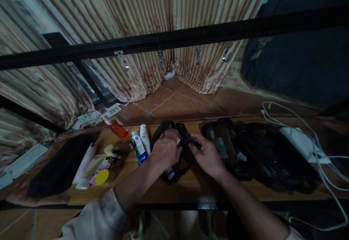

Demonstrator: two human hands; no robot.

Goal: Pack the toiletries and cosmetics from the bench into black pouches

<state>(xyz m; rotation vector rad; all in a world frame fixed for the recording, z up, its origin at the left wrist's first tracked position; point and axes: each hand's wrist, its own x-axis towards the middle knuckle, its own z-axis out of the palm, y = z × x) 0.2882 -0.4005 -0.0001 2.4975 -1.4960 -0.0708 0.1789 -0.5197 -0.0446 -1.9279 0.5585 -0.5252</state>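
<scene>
A small dark pouch (188, 132) lies unfastened on the wooden table in front of me. My left hand (167, 147) reaches into its opening, fingers curled around a small pinkish item (177, 137) whose kind I cannot make out. At the pouch's right edge, my right hand (205, 154) pinches the dark fabric between thumb and fingers. Just left of the pouch lie a blue-and-white tube (139, 146) and a white tube (145, 138). The inside of the pouch is mostly hidden by my left hand and shadow.
A red pump bottle (117, 128), a yellow-lidded jar (104, 177), a pink bottle (85, 163) and a long black case (61, 165) are on the left. Black bags (272, 156) and white cables (317, 149) lie right. A black bar (191, 36) crosses beyond the table.
</scene>
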